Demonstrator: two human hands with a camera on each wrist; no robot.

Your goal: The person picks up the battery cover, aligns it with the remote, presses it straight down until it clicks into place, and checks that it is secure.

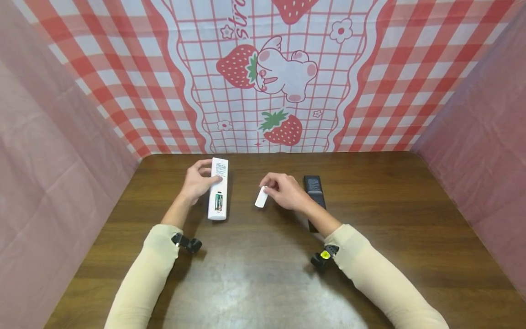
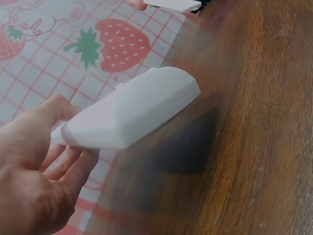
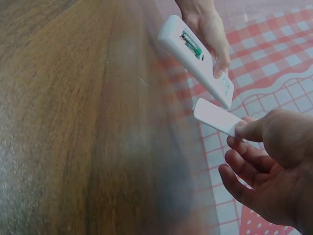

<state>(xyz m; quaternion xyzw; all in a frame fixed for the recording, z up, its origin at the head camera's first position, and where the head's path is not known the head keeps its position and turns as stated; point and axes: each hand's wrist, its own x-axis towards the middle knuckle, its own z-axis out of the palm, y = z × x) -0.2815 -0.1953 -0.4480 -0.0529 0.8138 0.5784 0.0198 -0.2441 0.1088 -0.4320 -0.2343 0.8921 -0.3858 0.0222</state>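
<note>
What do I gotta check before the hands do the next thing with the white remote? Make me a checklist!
1. White remote held: ok, the left hand grips it, back side showing.
2. Battery slot uncovered: ok, it's open.
3. Green battery inside: ok, at least one shows.
4. Battery the right way round: cannot tell, the marks are too small.
5. White cover ready: ok, the right hand pinches one end.
6. Cover on the remote: not ok, the two are apart. If closing it comes next, maybe check item 4 first.
</note>
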